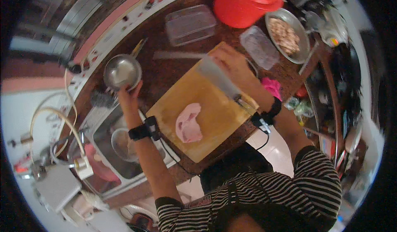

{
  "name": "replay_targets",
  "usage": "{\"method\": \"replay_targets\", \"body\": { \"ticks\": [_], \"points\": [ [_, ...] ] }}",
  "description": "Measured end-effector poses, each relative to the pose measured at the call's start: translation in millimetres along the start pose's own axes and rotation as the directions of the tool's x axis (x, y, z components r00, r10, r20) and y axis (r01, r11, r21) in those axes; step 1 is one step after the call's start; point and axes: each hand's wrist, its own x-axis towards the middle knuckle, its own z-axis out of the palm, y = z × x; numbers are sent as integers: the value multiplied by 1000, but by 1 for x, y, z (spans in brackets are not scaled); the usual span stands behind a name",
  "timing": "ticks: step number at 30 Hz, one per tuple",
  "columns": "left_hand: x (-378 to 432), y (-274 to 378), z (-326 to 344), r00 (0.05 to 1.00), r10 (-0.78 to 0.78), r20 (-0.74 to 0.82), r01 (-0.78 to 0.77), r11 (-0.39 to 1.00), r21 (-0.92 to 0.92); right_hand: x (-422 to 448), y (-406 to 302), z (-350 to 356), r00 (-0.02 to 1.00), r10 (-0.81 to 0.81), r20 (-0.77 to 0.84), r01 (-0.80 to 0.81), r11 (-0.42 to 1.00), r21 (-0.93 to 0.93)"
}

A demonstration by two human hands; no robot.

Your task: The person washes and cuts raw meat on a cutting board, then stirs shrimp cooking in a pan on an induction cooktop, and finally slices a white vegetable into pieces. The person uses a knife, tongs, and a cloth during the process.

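Observation:
My left hand (131,90) grips the lower rim of a small metal bowl (125,67) with something pale inside. My right hand (228,61) is over the far edge of a wooden cutting board (167,107), its fingers blurred. From beside it a long pale grey strip (178,55) reaches left; whether the hand holds it I cannot tell. A cleaver (220,80) with a broad grey blade lies across the board beside that hand, its handle towards the near right corner. A slab of raw pink meat (188,123) lies on the board's near left part.
Beyond the board are a clear plastic container (190,25), a red bucket (248,5), a frosted plastic container (260,47) and a metal bowl of meat pieces (305,45). A pink cloth (271,87) is near my right wrist. A sink (124,178) with a bowl inside is at left.

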Motion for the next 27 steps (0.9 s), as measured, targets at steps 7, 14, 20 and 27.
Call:
{"method": "replay_targets", "body": {
  "ticks": [7, 14, 20, 27],
  "points": [
    [-73, 4, 26, 946, 258, 196, -322, 805, 499, -18, 20, -5, 855, 519, 0, -488, 804, 339],
    [-190, -25, 33, 981, 112, 158, -192, 661, 725, -10, 33, 71, 677, 612, 409, -724, 456, 517],
    [-257, -75, 31, 951, 94, 294, -306, 159, 939, -47, -10, 35, 881, 446, 155, -452, 892, 1],
    [-274, -112, -2, 961, 215, 176, -231, 265, 936, -170, 25, -29, 854, 515, -68, -473, 717, -512]
  ]
}}
